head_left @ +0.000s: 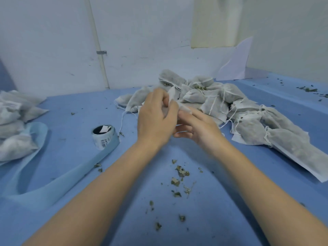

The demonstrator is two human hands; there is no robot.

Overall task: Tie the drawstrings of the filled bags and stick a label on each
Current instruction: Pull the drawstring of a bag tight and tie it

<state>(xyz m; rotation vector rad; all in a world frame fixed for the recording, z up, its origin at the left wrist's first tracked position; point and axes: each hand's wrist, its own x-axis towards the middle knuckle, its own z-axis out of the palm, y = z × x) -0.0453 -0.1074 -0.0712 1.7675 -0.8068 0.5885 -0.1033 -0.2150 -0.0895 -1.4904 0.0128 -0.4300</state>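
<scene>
while both hands' fingers pinch it, bag stands upright — blurred.

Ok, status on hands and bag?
Both hands, left and right, working one white bag. Label roll untouched. Herb crumbs on table; nothing blocking.

Bag mostly hidden — blurred hands cover it.

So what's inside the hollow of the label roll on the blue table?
A white slip of paper leans inside the white label roll's dark core. Whatever lies beneath the slip is hidden by the roll's wall and shadow.
</scene>
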